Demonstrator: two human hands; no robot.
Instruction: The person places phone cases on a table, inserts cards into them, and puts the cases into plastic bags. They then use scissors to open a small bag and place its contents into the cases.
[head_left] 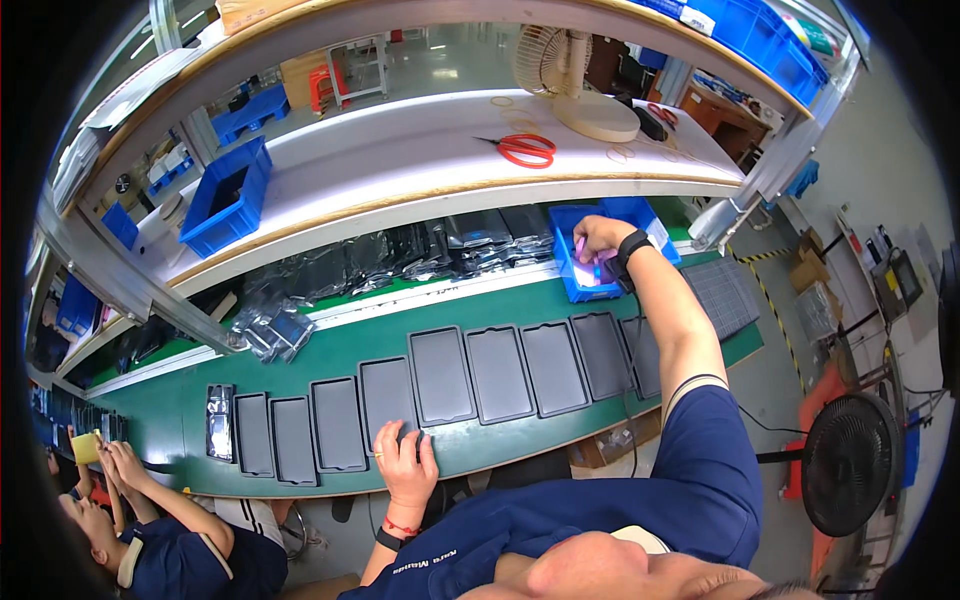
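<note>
A row of shallow black rectangular trays [500,373] lies along the green bench. My left hand [405,462] rests at the near edge of one black tray [386,392], its fingers apart and holding nothing. My right arm stretches far forward over the right end of the row. Inside a blue bin [597,293], my right hand [600,237] has its fingers pinched on a small pink-purple piece [580,247]. More purple pieces lie under that hand, partly hidden by it. A narrow silvery packet [220,424] ends the row at the left.
Behind the trays, dark plastic-wrapped packets [350,262] lie under a white shelf [400,150] bearing red scissors [526,150], a beige fan [590,112] and a blue crate [228,200]. A co-worker [190,535] sits at the left. A black fan [850,463] stands at the right.
</note>
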